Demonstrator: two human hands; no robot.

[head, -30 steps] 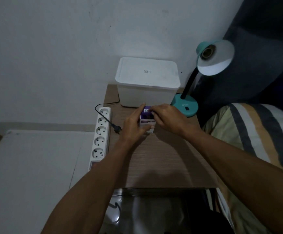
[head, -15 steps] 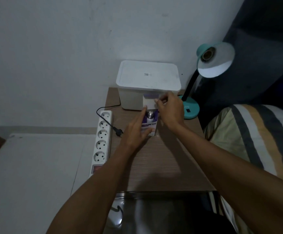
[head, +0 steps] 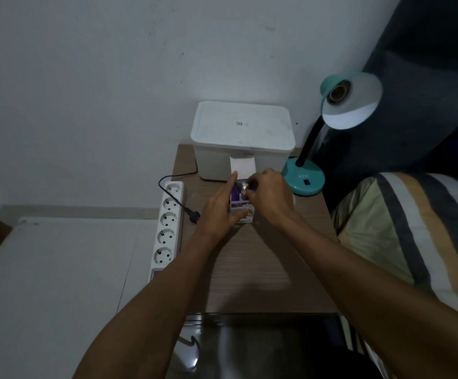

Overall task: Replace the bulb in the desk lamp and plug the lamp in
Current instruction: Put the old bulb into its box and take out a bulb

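Note:
A purple and white bulb box (head: 236, 206) stands on the wooden table (head: 263, 269), its white top flap (head: 242, 166) folded up and back. My left hand (head: 222, 209) grips the box from the left side. My right hand (head: 270, 196) pinches the metal screw base of the bulb (head: 244, 186), which sticks up out of the box. The teal desk lamp (head: 304, 179) stands at the right, its shade (head: 352, 101) turned toward me with an empty socket (head: 337, 93). The lamp's black plug (head: 194, 216) lies loose beside the white power strip (head: 167, 222).
A white lidded plastic bin (head: 243, 132) stands against the wall behind the box. A striped pillow (head: 413, 242) lies to the right of the table. A dark glossy surface (head: 263, 348) sits at the table's near edge. A low white surface (head: 58, 283) lies at the left.
The box's top flap went from shut to folded up. My right hand let the flap go and came down onto the bulb's metal base; my left hand kept holding the box.

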